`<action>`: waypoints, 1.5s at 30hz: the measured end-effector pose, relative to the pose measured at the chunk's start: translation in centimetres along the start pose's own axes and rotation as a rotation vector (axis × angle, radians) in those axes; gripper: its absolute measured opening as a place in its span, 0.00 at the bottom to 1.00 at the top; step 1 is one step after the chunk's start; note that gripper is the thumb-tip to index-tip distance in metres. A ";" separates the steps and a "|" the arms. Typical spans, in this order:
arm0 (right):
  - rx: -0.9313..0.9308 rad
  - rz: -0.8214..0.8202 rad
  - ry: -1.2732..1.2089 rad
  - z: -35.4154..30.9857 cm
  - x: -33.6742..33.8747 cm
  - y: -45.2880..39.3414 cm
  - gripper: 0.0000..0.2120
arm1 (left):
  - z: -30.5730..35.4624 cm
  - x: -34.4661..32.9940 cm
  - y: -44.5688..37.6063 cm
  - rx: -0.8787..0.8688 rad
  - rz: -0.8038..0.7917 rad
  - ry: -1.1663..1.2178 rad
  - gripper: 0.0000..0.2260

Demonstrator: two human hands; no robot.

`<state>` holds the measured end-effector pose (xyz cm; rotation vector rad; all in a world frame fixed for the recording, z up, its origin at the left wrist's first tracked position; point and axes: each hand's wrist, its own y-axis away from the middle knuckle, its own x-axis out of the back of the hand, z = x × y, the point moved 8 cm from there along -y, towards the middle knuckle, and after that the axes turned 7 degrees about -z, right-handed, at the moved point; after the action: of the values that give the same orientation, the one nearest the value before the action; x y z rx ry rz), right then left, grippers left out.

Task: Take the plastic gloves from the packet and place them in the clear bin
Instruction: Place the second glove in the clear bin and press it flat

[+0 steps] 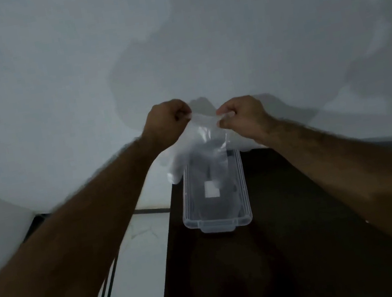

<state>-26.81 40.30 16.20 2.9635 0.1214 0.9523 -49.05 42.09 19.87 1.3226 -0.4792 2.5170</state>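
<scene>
The fingers [183, 115] of my left hand [167, 122] are curled tight and pinch one top corner of a thin plastic sheet [203, 131], and my right hand [241, 114] pinches the other corner the same way, thumb against bent fingers. I cannot tell from here whether that sheet is the packet or a glove; it is clear, crinkled and blurred.

Nearest to me, the dark table [284, 250] fills the lower frame, with pale tiled floor [136, 262] beside it on the left. Further out on the table stands the clear bin [217, 222], open at the top, a white label [211, 189] showing through its bottom. The sheet hangs from my hands above the bin's far end, its lower edge drooping over the bin's left rim. Beyond my hands is a plain grey wall [47, 69] with shadows of my arms.
</scene>
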 end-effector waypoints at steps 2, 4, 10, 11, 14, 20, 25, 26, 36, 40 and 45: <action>0.077 0.048 0.003 -1.1 0.6 -0.1 0.16 | 0.7 1.2 0.1 -0.086 0.096 -0.021 0.07; 0.126 0.072 -0.032 -1.6 1.0 0.5 0.14 | 1.9 2.2 1.1 -0.168 0.184 -0.057 0.08; 0.275 0.081 -0.044 -0.9 0.5 5.2 0.12 | 2.7 1.4 6.9 -0.319 0.296 -0.181 0.05; 0.288 0.062 -0.031 -0.4 0.0 6.0 0.12 | 2.7 0.7 8.1 -0.350 0.302 -0.201 0.05; 0.285 -0.043 0.040 1.6 -1.9 7.6 0.12 | 2.4 -2.3 10.9 -0.450 0.269 -0.238 0.05; 0.383 -0.213 0.288 4.6 -6.5 7.8 0.11 | -0.4 -8.9 12.1 -0.483 0.057 -0.323 0.06; 0.475 -0.325 0.566 6.2 -10.9 7.0 0.08 | -2.8 -12.7 11.5 -0.416 -0.129 -0.411 0.06; 0.504 -0.342 0.625 6.5 -11.8 6.9 0.08 | -3.2 -13.6 11.4 -0.398 -0.190 -0.439 0.06; 0.486 -0.676 1.204 8.3 -17.9 7.9 0.11 | -4.7 -19.1 10.9 -0.352 -0.599 -0.686 0.09; 0.405 -0.787 1.303 8.8 -18.8 8.5 0.16 | -5.1 -20.3 10.4 -0.342 -0.728 -0.762 0.10; 0.307 -0.893 1.189 9.5 -18.7 8.8 0.19 | -5.4 -21.3 10.6 -0.356 -0.872 -0.801 0.09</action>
<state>-35.82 29.94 -1.96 1.6274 1.4729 2.3033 -45.21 33.06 -2.45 1.8150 -0.3459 1.1126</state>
